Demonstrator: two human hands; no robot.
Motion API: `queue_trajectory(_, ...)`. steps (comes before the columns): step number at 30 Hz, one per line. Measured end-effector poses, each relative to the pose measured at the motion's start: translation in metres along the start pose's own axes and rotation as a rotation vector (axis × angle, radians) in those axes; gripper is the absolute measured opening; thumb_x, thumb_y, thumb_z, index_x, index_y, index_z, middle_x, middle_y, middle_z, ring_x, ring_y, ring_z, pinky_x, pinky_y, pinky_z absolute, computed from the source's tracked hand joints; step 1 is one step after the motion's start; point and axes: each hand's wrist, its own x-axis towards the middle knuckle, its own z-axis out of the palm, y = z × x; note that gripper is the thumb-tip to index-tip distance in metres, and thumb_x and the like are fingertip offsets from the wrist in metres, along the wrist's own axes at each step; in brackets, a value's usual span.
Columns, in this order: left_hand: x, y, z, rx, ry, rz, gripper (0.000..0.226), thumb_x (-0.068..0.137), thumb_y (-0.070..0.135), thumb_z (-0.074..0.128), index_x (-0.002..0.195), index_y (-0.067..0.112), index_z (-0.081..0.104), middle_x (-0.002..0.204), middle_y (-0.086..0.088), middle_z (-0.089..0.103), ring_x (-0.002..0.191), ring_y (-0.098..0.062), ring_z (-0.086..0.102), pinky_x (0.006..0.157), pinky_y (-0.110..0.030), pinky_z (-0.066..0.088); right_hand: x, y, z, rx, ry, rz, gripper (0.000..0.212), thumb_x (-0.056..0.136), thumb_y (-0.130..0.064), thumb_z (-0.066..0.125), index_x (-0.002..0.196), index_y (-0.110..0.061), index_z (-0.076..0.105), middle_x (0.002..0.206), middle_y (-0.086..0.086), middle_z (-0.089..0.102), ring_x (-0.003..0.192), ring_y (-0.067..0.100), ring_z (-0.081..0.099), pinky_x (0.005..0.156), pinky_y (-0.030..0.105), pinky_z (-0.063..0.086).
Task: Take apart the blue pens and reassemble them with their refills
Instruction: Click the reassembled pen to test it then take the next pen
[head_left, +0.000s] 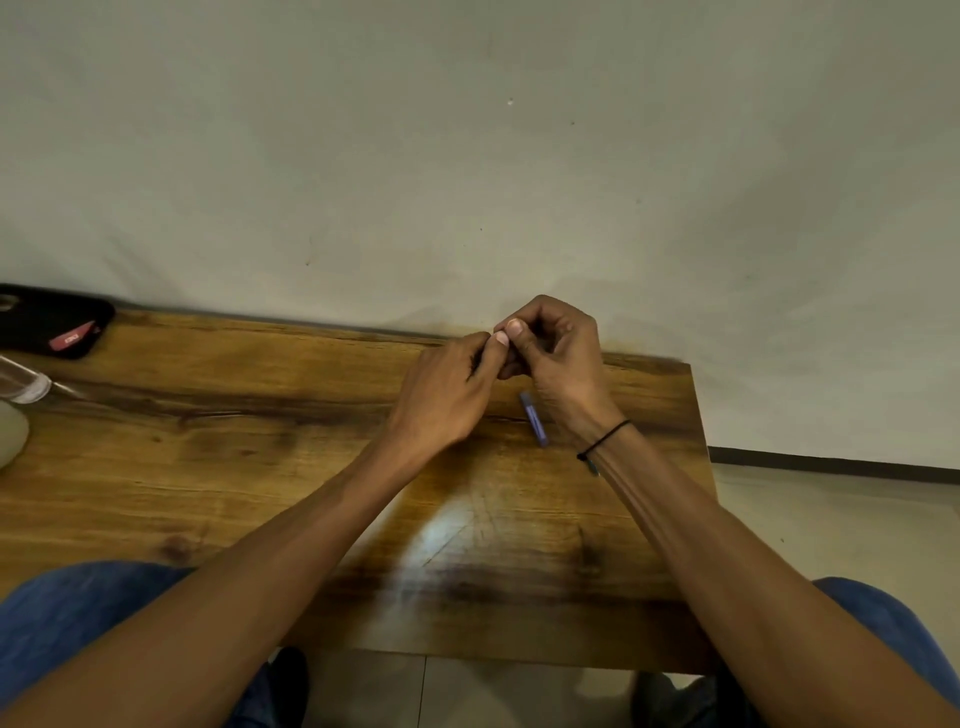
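A: Where is the pen?

B: A blue pen part (534, 419) lies near the bench's (260, 467) far right corner, just beside the right wrist. Both the left hand (447, 395) and the right hand (550, 348) are curled together, fingertips meeting; whatever they pinch is hidden.

A: How will it handle?

B: Light, stiff, slick plastic, I'd judge; hold it mid-barrel. A thin refill would likely bend.

A: Anything in the way?

B: No. A black case (52, 322) and a bottle (23, 384) sit at the far left edge, well apart.
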Motion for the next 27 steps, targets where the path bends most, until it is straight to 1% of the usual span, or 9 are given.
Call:
queue_trajectory(5,0.003,-0.003,-0.005,-0.088,-0.039,-0.025,0.059,0.109,0.056,0.037,0.071,0.02,0.065,0.049,0.007,0.036,0.043,-0.008,0.041,0.045,-0.024,0.023,0.002,-0.009,-0.001,0.02,0.052,-0.036,0.012,0.102,0.003,0.061,0.094,0.011,0.062,0.088,0.035,0.062,0.071,0.032,0.062,0.06,0.029,0.06)
queue_trajectory(8,0.005,-0.005,-0.004,-0.09,-0.077,-0.093,0.058,0.111,0.056,0.031,0.071,0.024,0.058,0.057,0.006,0.049,0.05,-0.006,0.046,0.053,-0.025,0.03,0.003,-0.007,-0.003,-0.168,0.049,-0.045,0.011,0.102,-0.001,0.063,0.094,0.006,0.068,0.083,0.021,0.07,0.067,0.023,0.069,0.06,0.025,0.06)
queue_trajectory(11,0.007,-0.011,0.001,-0.175,-0.115,-0.205,0.044,0.114,0.046,0.03,0.086,0.028,0.06,0.079,0.007,0.062,0.073,-0.009,0.057,0.064,-0.03,0.038,0.004,0.0,-0.008,-0.521,-0.004,-0.082,0.012,0.101,-0.006,0.064,0.092,-0.004,0.072,0.078,0.005,0.072,0.065,0.012,0.071,0.062,0.024,0.061)
queue_trajectory(13,0.008,-0.017,0.007,-0.285,-0.16,-0.32,0.033,0.114,0.04,0.034,0.104,0.028,0.063,0.091,0.008,0.064,0.085,-0.01,0.058,0.075,-0.032,0.043,0.003,0.004,-0.011,-0.726,-0.066,-0.098,0.012,0.1,-0.006,0.065,0.092,-0.008,0.073,0.08,0.003,0.073,0.069,0.013,0.071,0.068,0.034,0.062)
queue_trajectory(15,0.01,-0.023,0.012,-0.395,-0.201,-0.425,0.028,0.114,0.032,0.035,0.119,0.023,0.062,0.087,0.002,0.075,0.083,-0.012,0.066,0.079,-0.034,0.048,0.002,0.009,-0.012,-0.947,-0.164,-0.131,0.01,0.098,-0.006,0.064,0.096,-0.009,0.073,0.09,0.007,0.073,0.082,0.022,0.07,0.075,0.043,0.059)
queue_trajectory(17,0.01,-0.026,0.015,-0.476,-0.247,-0.489,0.023,0.114,0.029,0.036,0.124,0.023,0.056,0.082,-0.001,0.081,0.081,-0.011,0.076,0.079,-0.033,0.055,-0.001,0.013,-0.01,-1.08,-0.26,-0.155,0.011,0.095,-0.004,0.062,0.096,-0.01,0.071,0.098,0.011,0.071,0.091,0.031,0.067,0.077,0.045,0.056)
queue_trajectory(20,0.009,-0.03,0.016,-0.417,-0.272,-0.483,0.011,0.113,0.031,0.042,0.115,0.025,0.051,0.091,-0.001,0.083,0.09,-0.015,0.079,0.084,-0.038,0.062,-0.006,0.02,-0.006,-1.194,-0.37,-0.137,0.011,0.094,-0.005,0.06,0.095,-0.012,0.068,0.102,0.011,0.069,0.093,0.036,0.066,0.076,0.047,0.056)
queue_trajectory(23,0.008,-0.033,0.014,-0.38,-0.267,-0.459,0.011,0.11,0.026,0.053,0.109,0.018,0.06,0.102,-0.007,0.08,0.093,-0.019,0.078,0.083,-0.043,0.067,-0.009,0.028,-0.004,-1.251,-0.416,-0.122,0.008,0.095,-0.007,0.063,0.096,-0.013,0.067,0.106,0.009,0.064,0.095,0.035,0.065,0.077,0.047,0.056)
queue_trajectory(27,0.007,-0.031,0.009,-0.184,-0.232,-0.406,0.017,0.103,0.026,0.066,0.113,0.012,0.068,0.096,-0.005,0.078,0.082,-0.017,0.079,0.081,-0.043,0.067,-0.013,0.035,0.001,-1.297,-0.444,-0.154,0.009,0.095,-0.006,0.061,0.097,-0.013,0.066,0.106,0.009,0.063,0.095,0.033,0.064,0.074,0.041,0.051)
